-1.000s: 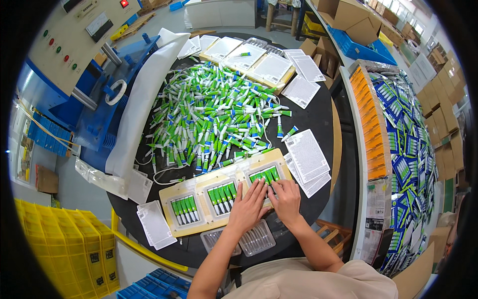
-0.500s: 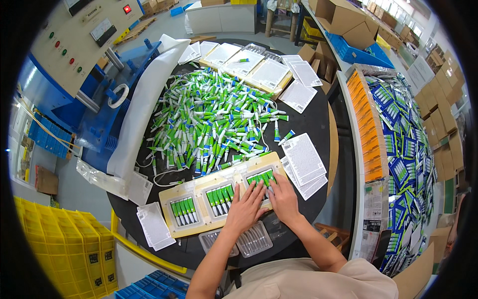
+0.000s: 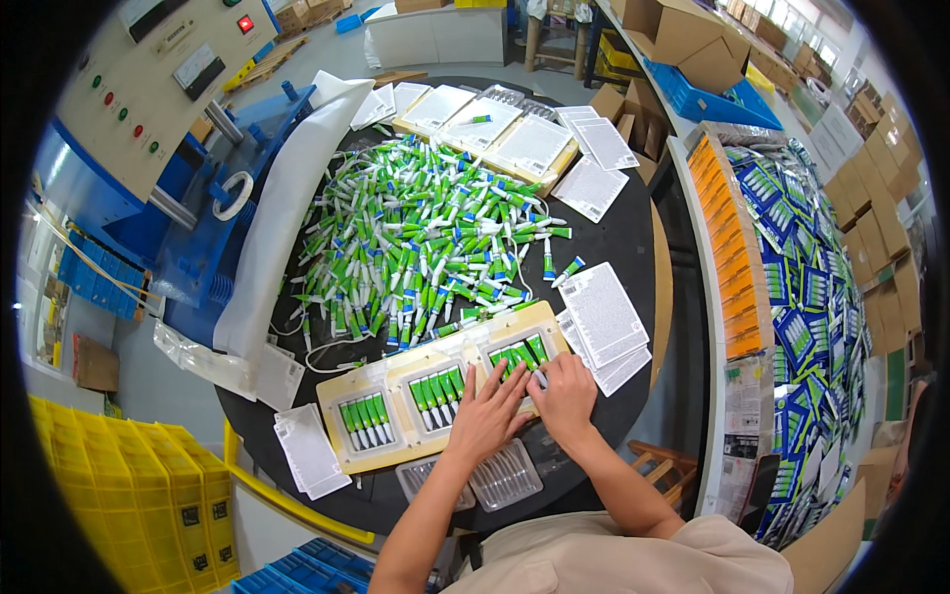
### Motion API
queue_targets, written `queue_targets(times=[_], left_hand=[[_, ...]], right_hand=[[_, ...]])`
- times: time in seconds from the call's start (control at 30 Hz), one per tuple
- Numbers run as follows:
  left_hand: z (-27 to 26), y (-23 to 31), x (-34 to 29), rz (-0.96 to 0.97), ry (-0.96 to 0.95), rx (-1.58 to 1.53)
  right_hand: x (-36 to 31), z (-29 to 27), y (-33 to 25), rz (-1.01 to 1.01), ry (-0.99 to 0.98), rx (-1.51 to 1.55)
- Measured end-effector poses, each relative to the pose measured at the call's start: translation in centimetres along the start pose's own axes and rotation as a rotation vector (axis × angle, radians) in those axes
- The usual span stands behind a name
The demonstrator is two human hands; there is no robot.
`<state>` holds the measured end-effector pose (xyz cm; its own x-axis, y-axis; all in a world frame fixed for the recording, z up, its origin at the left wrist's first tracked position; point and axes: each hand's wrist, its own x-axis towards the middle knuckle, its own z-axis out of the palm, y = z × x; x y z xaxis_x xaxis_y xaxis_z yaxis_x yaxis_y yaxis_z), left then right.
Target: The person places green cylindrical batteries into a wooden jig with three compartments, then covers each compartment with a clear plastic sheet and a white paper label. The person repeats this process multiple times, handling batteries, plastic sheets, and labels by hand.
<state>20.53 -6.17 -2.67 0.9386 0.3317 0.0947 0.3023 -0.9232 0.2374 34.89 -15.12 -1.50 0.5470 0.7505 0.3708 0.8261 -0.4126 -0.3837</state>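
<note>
Two hands work close together just below the middle of the frame, forearms rising from the lower edge. Nearest the person, two clear plastic blister shells (image 3: 473, 480) lie at the rim of the round black counter (image 3: 633, 238). Just above them the left hand (image 3: 487, 414) lies flat with its fingers spread over a cream-coloured tray (image 3: 396, 381) that has three pockets of green-and-white tubes. Its fingertips reach the right pocket, where the tubes in the right pocket (image 3: 520, 353) lie side by side. The right hand (image 3: 566, 393) rests just beside the left, fingers curled down onto the tray's right end; whether it pinches anything I cannot tell. The middle pocket (image 3: 437, 391) and the left pocket (image 3: 362, 422) are filled too.

Left of the tray, low on the counter, lies a white printed card (image 3: 310, 450). To the right of the hands sits a small stack of printed cards (image 3: 604, 319).

Farther up, a big loose heap of green-and-white tubes (image 3: 426, 233) covers the centre of the counter. Beyond it, at the upper middle, a second tray (image 3: 495, 129) holds clear shells and cards. A blue machine (image 3: 213, 228) with a beige control panel (image 3: 148, 79) stands at the upper left. Yellow crates (image 3: 129, 495) fill the lower left, and a long bin of blue and orange packs (image 3: 792, 287) runs down the right side.
</note>
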Motion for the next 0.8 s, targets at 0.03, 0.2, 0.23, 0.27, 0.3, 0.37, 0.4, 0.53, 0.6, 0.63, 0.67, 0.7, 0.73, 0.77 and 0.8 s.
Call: queue_targets(times=[0.03, 0.2, 0.23, 0.27, 0.3, 0.37, 0.4, 0.53, 0.6, 0.63, 0.67, 0.7, 0.73, 0.77, 0.8], left_hand=[[0.0, 0.0, 0.0, 0.0, 0.0, 0.002], [-0.4, 0.4, 0.2, -0.022, 0.086, 0.007], [-0.6, 0.5, 0.5, -0.023, 0.137, 0.012], [-0.8, 0.7, 0.7, -0.019, 0.182, 0.032], [-1.1, 0.9, 1.1, 0.016, 0.187, 0.082], [-1.7, 1.2, 2.1, 0.089, 0.197, 0.22], [-2.1, 1.4, 2.7, 0.135, 0.135, 0.216], [-3.0, 2.1, 5.2, 0.297, 0.015, 0.252], [-3.3, 2.3, 5.9, 0.354, -0.045, 0.276], [-3.3, 2.3, 6.2, 0.371, -0.053, 0.289], [-3.2, 2.3, 6.4, 0.389, -0.062, 0.303], [-3.2, 2.2, 6.6, 0.407, -0.071, 0.316], [-3.1, 2.1, 6.7, 0.439, -0.057, 0.328], [-3.0, 1.8, 6.7, 0.471, -0.042, 0.339], [-3.0, 1.6, 6.8, 0.502, -0.027, 0.35]], right_hand=[[0.1, -0.2, 0.1, 0.013, 0.024, 0.027], [0.7, -1.4, 1.3, 0.053, 0.101, 0.15], [0.8, -1.5, 1.6, 0.046, 0.106, 0.159], [0.8, -1.6, 1.8, 0.048, 0.105, 0.173], [0.8, -1.7, 2.0, 0.041, 0.095, 0.175], [0.7, -1.7, 2.2, 0.042, 0.065, 0.189], [0.6, -1.8, 2.3, 0.048, 0.063, 0.204], [0.2, -1.9, 2.4, 0.075, 0.055, 0.241], [0.2, -2.1, 2.6, 0.073, 0.06, 0.246], [0.2, -2.2, 2.7, 0.063, 0.067, 0.247], [0.3, -2.3, 2.9, 0.054, 0.074, 0.248], [0.4, -2.4, 3.0, 0.033, 0.084, 0.254], [0.4, -2.6, 3.2, 0.012, 0.092, 0.259], [0.5, -2.7, 3.4, -0.01, 0.1, 0.264], [0.5, -2.8, 3.5, -0.016, 0.102, 0.266]])
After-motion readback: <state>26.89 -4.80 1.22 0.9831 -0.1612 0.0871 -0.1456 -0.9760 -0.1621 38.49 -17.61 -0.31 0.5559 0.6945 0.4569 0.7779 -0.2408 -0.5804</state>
